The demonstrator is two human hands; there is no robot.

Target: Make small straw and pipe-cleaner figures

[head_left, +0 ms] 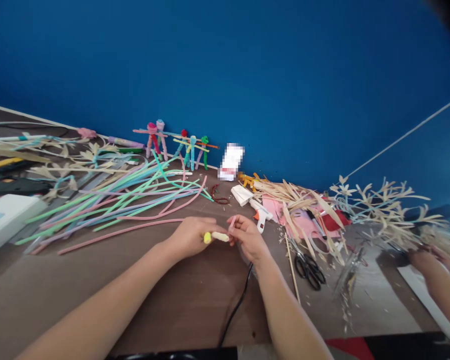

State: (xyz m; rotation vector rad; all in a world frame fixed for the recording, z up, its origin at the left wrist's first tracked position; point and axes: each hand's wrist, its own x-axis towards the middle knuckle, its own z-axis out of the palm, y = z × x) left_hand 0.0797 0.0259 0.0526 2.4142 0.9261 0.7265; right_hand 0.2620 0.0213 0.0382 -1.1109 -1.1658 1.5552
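My left hand is closed around a small pipe-cleaner piece, its cream coiled part and bright yellow round end sticking out past the fingers. Close beside it, the fingertips of my right hand pinch a thin pale pink strip, probably a pipe cleaner, next to the cream coil. Fingers hide much of both pieces. A long pink pipe cleaner runs along the table up to my left hand; whether it is held cannot be seen.
Loose pastel pipe cleaners spread on the left, with several pipe-cleaner figures against the blue wall. A glue gun, black scissors and husk-like strips lie right. A black cord crosses in front. Another person's hands work far right.
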